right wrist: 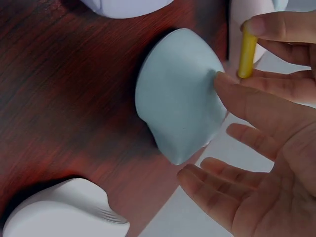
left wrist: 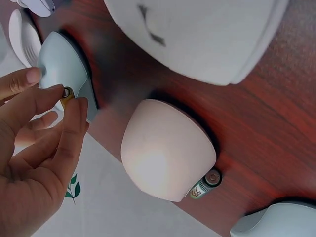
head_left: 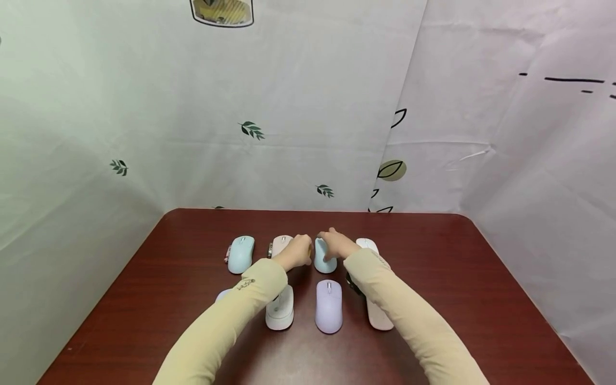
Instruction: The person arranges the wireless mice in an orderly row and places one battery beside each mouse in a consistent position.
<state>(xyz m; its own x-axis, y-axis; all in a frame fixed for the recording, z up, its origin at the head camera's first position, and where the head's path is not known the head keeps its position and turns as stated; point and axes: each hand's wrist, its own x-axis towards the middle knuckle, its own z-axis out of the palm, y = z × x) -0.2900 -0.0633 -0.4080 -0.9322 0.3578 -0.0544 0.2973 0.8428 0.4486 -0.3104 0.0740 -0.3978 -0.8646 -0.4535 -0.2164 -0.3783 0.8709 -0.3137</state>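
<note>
My left hand (head_left: 299,250) pinches a small yellow battery (right wrist: 247,52) between thumb and fingers, holding it just left of a light blue mouse (head_left: 324,266). At that same mouse, my right hand (head_left: 339,246) reaches in from the right with fingers spread and relaxed. Its thumb tip overlaps the mouse's side in the right wrist view, while the other fingers are apart and hold nothing. A pale pink mouse (left wrist: 165,150) lies beside my left hand, with a green-and-white battery (left wrist: 205,183) next to it.
Another light blue mouse (head_left: 241,255) with a battery (head_left: 228,254) beside it lies at the left. Nearer me are a white mouse (head_left: 280,315) and a lilac mouse (head_left: 329,307). My right sleeve partly covers a white mouse (head_left: 367,244) and a pink mouse (head_left: 380,316). Patterned cloth (head_left: 308,107) hangs behind the table (head_left: 433,251).
</note>
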